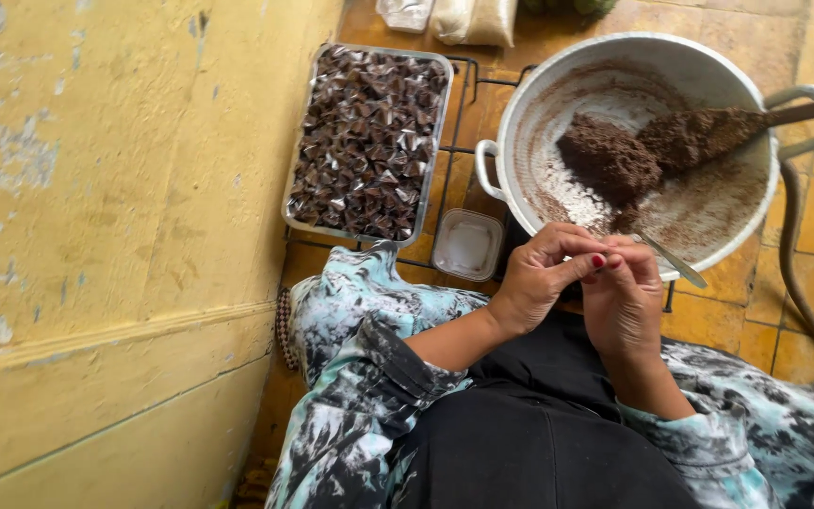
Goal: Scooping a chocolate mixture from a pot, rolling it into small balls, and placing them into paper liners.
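My left hand [541, 275] and my right hand [622, 300] meet fingertip to fingertip over my lap, just in front of the big white pot [520, 123]. Their fingers are pinched together; whatever sits between them is hidden. A thin metal spoon [678, 261] sticks out to the right from my right hand's grip. Inside the pot lies a lump of dark brown paste [607, 158], with a wooden spatula [708, 132] coated in paste resting on it. A metal tray [305, 141] to the left is packed with several small dark cone-shaped wrapped sweets.
A yellow wall [96, 236] fills the left side. Pot and tray rest on a black wire rack [459, 113] on orange floor tiles. A small clear square container [468, 245] stands between tray and pot. Bags [473, 19] lie at the top; a hose [798, 273] runs down the right.
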